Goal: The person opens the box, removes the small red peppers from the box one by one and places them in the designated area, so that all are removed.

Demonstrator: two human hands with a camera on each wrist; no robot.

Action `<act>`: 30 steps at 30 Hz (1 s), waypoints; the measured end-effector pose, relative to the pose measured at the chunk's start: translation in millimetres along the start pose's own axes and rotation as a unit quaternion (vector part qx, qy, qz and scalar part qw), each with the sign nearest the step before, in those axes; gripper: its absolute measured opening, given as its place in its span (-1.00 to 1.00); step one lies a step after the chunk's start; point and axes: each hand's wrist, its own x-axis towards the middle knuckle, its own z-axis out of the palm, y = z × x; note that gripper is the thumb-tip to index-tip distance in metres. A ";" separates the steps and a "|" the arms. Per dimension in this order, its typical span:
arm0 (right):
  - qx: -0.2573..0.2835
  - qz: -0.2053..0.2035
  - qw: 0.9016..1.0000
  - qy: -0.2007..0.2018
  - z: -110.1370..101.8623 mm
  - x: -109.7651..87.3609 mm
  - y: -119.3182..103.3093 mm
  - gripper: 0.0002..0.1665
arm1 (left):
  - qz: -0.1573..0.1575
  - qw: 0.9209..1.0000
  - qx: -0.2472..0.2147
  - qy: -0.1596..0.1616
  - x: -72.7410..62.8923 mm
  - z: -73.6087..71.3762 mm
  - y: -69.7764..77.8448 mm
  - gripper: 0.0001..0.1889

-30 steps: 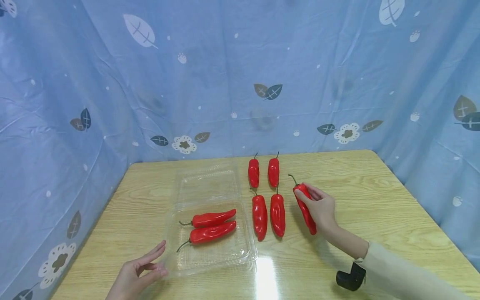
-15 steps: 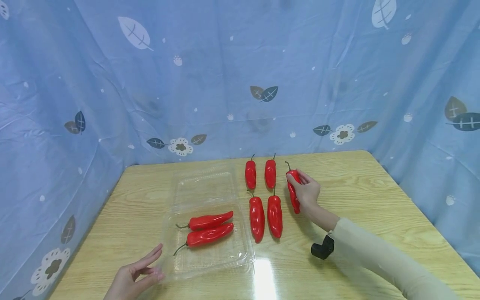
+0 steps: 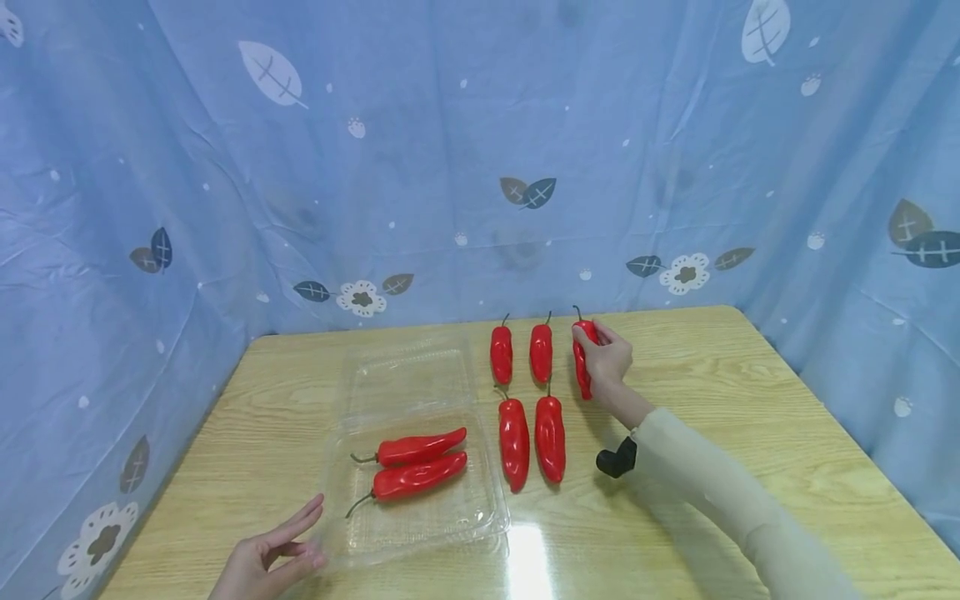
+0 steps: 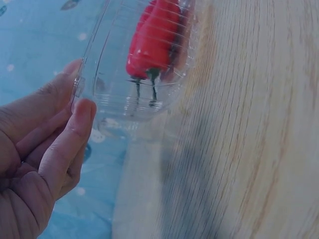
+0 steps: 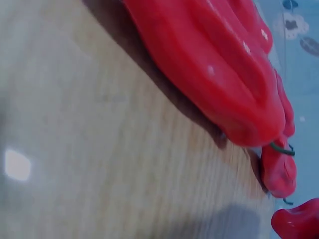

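My right hand (image 3: 606,354) grips a red chili pepper (image 3: 581,371) by its upper body, stem pointing away, at the right of the far row of peppers. On the left, my left hand (image 3: 270,554) pinches the near left rim of a clear plastic clamshell box (image 4: 82,82) between thumb and fingers. The box's lid (image 3: 408,375) lies folded back behind its base. Inside the base, two red peppers (image 3: 420,477) lie side by side, stems to the left. Close up in the right wrist view is a lying pepper (image 5: 214,74); the right hand is out of that view.
Several more red peppers stand in two rows right of the box, among them a near one (image 3: 551,437) and a far one (image 3: 501,354). Wooden table (image 3: 712,375) extends to the right. A blue patterned curtain (image 3: 420,125) hangs behind its far edge.
My right hand has carried its pepper away from me and slightly left, to beside the far row. The left hand keeps its place at the box rim.
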 end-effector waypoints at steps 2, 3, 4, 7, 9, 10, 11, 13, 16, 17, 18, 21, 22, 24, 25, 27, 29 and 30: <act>0.001 -0.004 1.000 0.003 2.0 5.2 -0.8 -0.39 | -0.012 1.000 -0.005 -0.004 0.4 -0.5 0.2 -0.43; 0.002 -0.008 1.000 0.003 2.9 7.8 -1.0 -0.39 | -0.014 1.000 -0.006 -0.004 0.5 -0.5 0.2 -0.43; -0.002 -0.012 1.000 0.005 3.9 10.3 -1.2 -0.39 | -0.017 1.000 -0.006 -0.004 0.6 -0.6 0.1 -0.42; -0.010 -0.022 1.000 0.005 6.3 16.4 -2.1 -0.40 | -0.007 1.000 -0.006 -0.002 0.3 -0.3 -0.8 -0.44; -0.016 -0.027 0.999 0.007 8.1 20.8 -2.0 -0.40 | 0.003 1.000 -0.004 0.002 0.1 0.0 -1.5 -0.46; -0.020 -0.029 0.999 0.009 8.9 22.8 -2.0 -0.40 | 0.005 1.000 -0.003 0.002 0.1 0.0 -1.8 -0.46; -0.023 -0.030 0.999 0.009 9.7 25.0 -2.1 -0.39 | 0.010 1.000 -0.003 0.003 0.0 0.0 -1.9 -0.47; -0.027 -0.033 0.999 0.013 11.0 30.7 -1.3 -0.39 | 0.009 1.000 -0.003 0.003 0.6 -0.1 -1.7 -0.46; -0.035 -0.036 0.999 0.020 11.5 38.7 0.0 -0.40 | 0.017 1.000 0.000 0.000 1.0 -0.1 -1.0 -0.46; -0.038 -0.037 0.998 0.019 11.7 40.9 0.6 -0.40 | 0.017 1.000 0.001 -0.002 0.9 -0.3 -0.6 -0.46; -0.041 -0.038 0.998 0.018 11.9 42.9 1.1 -0.40 | 0.012 1.000 0.000 -0.005 1.0 -0.7 0.1 -0.45; -0.057 -0.035 0.998 0.005 12.5 46.3 1.6 -0.40 | -0.017 1.000 0.001 -0.015 1.2 -2.3 2.8 -0.41; -0.063 -0.033 0.997 -0.001 12.0 46.9 2.0 -0.40 | -0.031 0.999 0.001 -0.018 1.6 -2.6 4.0 -0.39; -0.076 -0.028 0.997 -0.013 11.7 48.2 2.9 -0.40 | -0.058 0.998 0.000 -0.023 2.3 -3.3 6.2 -0.37; -0.083 -0.025 0.996 -0.018 11.6 48.4 3.2 -0.40 | -0.071 0.997 0.000 -0.023 2.7 -3.4 7.2 -0.36; -0.093 -0.018 0.995 -0.023 11.3 48.9 4.6 -0.39 | -0.082 0.996 0.001 -0.022 2.9 -3.4 8.2 -0.35; -0.099 -0.012 0.995 -0.025 11.5 49.1 6.0 -0.40 | -0.078 0.997 0.000 -0.023 3.0 -3.5 8.0 -0.35; -0.100 -0.008 0.995 -0.026 11.7 49.3 6.7 -0.40 | -0.073 0.997 0.000 -0.024 3.1 -3.6 7.4 -0.35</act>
